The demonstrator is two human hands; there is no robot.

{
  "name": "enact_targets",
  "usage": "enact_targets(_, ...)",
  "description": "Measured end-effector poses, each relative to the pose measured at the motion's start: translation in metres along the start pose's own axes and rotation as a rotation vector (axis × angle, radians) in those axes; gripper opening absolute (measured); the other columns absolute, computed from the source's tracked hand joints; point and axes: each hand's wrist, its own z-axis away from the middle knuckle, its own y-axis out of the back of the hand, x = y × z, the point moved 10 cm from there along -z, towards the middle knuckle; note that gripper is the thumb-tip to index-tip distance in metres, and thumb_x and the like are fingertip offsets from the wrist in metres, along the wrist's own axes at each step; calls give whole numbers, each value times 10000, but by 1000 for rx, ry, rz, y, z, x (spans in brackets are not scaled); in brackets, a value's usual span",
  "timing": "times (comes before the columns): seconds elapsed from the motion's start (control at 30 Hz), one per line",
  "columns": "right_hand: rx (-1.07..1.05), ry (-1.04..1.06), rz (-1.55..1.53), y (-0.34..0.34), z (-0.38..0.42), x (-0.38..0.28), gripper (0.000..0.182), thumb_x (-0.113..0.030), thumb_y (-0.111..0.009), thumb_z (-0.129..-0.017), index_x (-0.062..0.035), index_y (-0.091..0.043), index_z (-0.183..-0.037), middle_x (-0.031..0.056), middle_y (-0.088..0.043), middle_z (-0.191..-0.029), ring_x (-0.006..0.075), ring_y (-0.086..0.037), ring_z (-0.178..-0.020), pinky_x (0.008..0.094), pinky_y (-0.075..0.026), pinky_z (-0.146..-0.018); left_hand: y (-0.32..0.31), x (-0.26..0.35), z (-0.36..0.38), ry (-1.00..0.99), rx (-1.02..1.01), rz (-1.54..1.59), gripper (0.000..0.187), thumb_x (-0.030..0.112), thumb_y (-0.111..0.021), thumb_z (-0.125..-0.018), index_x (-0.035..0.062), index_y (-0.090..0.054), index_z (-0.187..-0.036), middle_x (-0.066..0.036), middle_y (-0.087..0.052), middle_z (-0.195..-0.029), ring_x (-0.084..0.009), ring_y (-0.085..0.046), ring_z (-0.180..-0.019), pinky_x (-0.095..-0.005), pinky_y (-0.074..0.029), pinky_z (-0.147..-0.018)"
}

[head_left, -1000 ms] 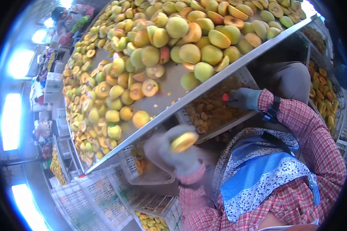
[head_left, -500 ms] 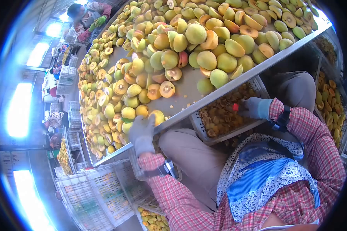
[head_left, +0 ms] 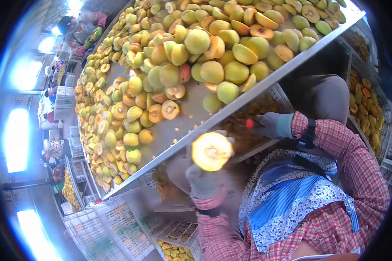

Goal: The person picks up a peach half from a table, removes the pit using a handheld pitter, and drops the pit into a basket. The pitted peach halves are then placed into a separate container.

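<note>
My left hand (head_left: 203, 182), in a grey glove, holds up a halved yellow fruit (head_left: 211, 151) with its cut face toward me, just below the edge of the metal table (head_left: 231, 107). To its right, my gloved right hand (head_left: 271, 125) grips a small red-handled tool (head_left: 250, 123) over a white crate of pits and scraps (head_left: 279, 93). The table above is heaped with whole and halved yellow-green fruits (head_left: 196, 56).
White plastic crates (head_left: 117, 222) stand on the floor at lower left, one holding fruit pieces (head_left: 174, 250). Another crate of halves (head_left: 365, 108) sits at the right. A person in green gloves (head_left: 80, 28) works at the table's far end.
My left hand was reaching to the table's edge half a second ago; it has come back down holding a fruit half, cut face up. The right hand has barely moved.
</note>
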Motion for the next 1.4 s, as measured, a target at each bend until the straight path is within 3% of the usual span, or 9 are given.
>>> enact_targets(0.13, -44, -44, -105, -1, 8, 11, 501, -429, -515, -850, 19, -525, -1073, 214, -610, -839, 330, -610, -780, 380, -482, -668, -11, -94, -6, 188, -14, 555, 666, 393, -569, -784, -28, -372, -1260, -251, -474, -1199, -378, -556, -992, -467, -508, -823)
enact_targets(0.27, 63, -114, -406, -2, 16, 20, 457, -388, -541, -854, -20, -472, -1116, 183, -585, -766, 249, -609, -709, 331, -468, -522, 14, -136, -19, 207, 91, 489, 608, 422, -536, -807, -14, -412, -1213, -196, -492, -1164, -334, -555, -970, -450, -508, -809)
enact_targets(0.33, 78, -91, -477, -1, 24, 10, 444, -380, -550, -855, -29, -462, -1111, 174, -575, -747, 229, -604, -690, 315, -457, -488, 12, -87, -17, -322, 173, -915, 550, 187, -616, -810, 6, -333, -1245, -175, -495, -1123, -264, -540, -965, -391, -478, -817)
enact_targets(0.37, 52, -50, -395, -2, 25, -1, 427, -381, -551, -855, -28, -467, -1081, 177, -578, -754, 239, -602, -673, 323, -457, -503, 42, -125, -21, 6, 283, -301, 526, 47, -611, -803, 1, -299, -1224, -143, -509, -1045, -217, -527, -958, -353, -467, -813)
enact_targets(0.57, 8, -37, -212, -18, 20, -14, 391, -370, -538, -867, -30, -478, -1050, 203, -597, -802, 315, -599, -687, 377, -459, -634, 39, -132, -23, 116, 398, -2, 445, 404, -372, -938, 13, -447, -1137, -106, -528, -1041, -192, -525, -957, -324, -431, -854)
enact_targets(0.67, 41, 45, -225, -18, 15, -16, 437, -427, -514, -865, -13, -447, -987, 163, -582, -652, 276, -598, -562, 346, -464, -525, 36, -132, -24, 141, 368, -239, 584, 526, -234, -929, 34, -499, -1100, -90, -532, -1049, -190, -529, -955, -331, -426, -860)
enact_targets(0.83, 1, 25, -221, -21, 17, -18, 375, -342, -533, -870, -19, -482, -1056, 212, -603, -864, 362, -591, -789, 392, -455, -713, 35, -136, -27, 138, 307, -238, 532, 473, -262, -943, 23, -486, -1116, -89, -529, -1059, -190, -529, -953, -324, -429, -853)
enact_targets(1.3, 14, 127, -49, -26, 4, -18, 374, -297, -537, -858, -36, -477, -1120, 206, -602, -904, 364, -586, -830, 386, -460, -737, 45, -138, -35, 6, 324, -205, 455, 352, -240, -967, 3, -531, -976, -86, -564, -926, -159, -540, -835, -285, -460, -773)
enact_targets(1.4, 18, 176, -185, -31, 3, -20, 361, -300, -536, -867, -54, -490, -1126, 190, -607, -912, 340, -588, -845, 369, -451, -766, 30, -116, -32, -81, 344, -532, 473, 380, -249, -957, 1, -531, -981, -88, -568, -926, -169, -552, -818, -286, -471, -758)
